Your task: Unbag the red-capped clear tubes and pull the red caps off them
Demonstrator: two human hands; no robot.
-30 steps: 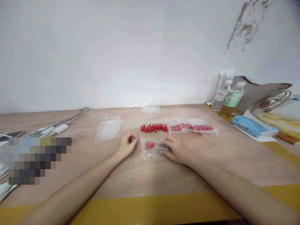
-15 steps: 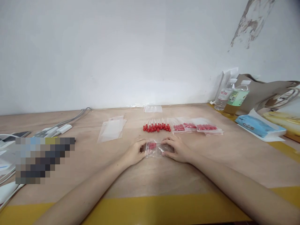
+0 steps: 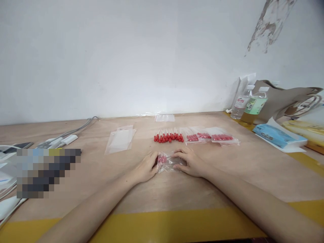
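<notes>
Head view: both bare forearms reach in from the lower edge and meet at the middle of a plywood table (image 3: pixel 177 192); between the hands lies a small clear bag (image 3: pixel 168 162) with red-tipped pieces inside, flat on the wood and just in front of the person. The left hand (image 3: pixel 146 167) lies at the bag's left end, fingers curled in and closed on the plastic there, with the red pieces right at its fingertips; the right hand (image 3: pixel 190 162) lies at the right end, fingers stretched leftward over the plastic and pressing it down, the thumb at the bag's near edge; whether that hand pinches the bag or only presses on it cannot be told. Beyond the bag, near but apart from it, a row of loose sticks (image 3: pixel 168 136) with red tips lies side by side; just right of the row are filled bags (image 3: pixel 211 136), overlapping one another, each showing red inside. To the left of the row, well apart, lies a stack of empty bags (image 3: pixel 120 139); one more clear bag lies by the wall (image 3: pixel 126 57). At the far right stand two bottles (image 3: pixel 249 104) beside a brown paper bag (image 3: pixel 283 101); nearer lies a blue pack (image 3: pixel 277 136) on white paper. At the far left grey cables (image 3: pixel 73 130) run along the table; a yellow band (image 3: pixel 177 222) marks the table's near edge.
</notes>
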